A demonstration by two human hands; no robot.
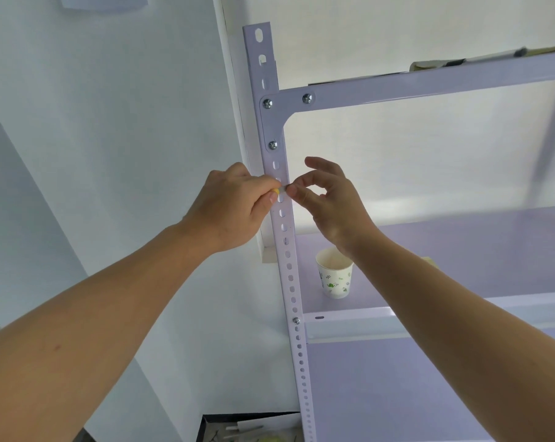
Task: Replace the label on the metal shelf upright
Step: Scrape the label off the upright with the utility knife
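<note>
A pale lilac metal shelf upright (293, 301) with a row of punched holes runs down the middle of the view. At about mid height a small whitish label (282, 189) with a yellow bit at its left end lies across the upright's face. My left hand (234, 207) pinches its left end from the wall side. My right hand (325, 199) pinches the right end between thumb and forefinger, other fingers spread. Most of the label is hidden by my fingertips.
A paper cup (334, 272) with green print stands on the shelf board (461, 256) just right of the upright. The top shelf beam (429, 87) is bolted above. A white wall lies to the left. A dark box (247, 429) of small items sits below.
</note>
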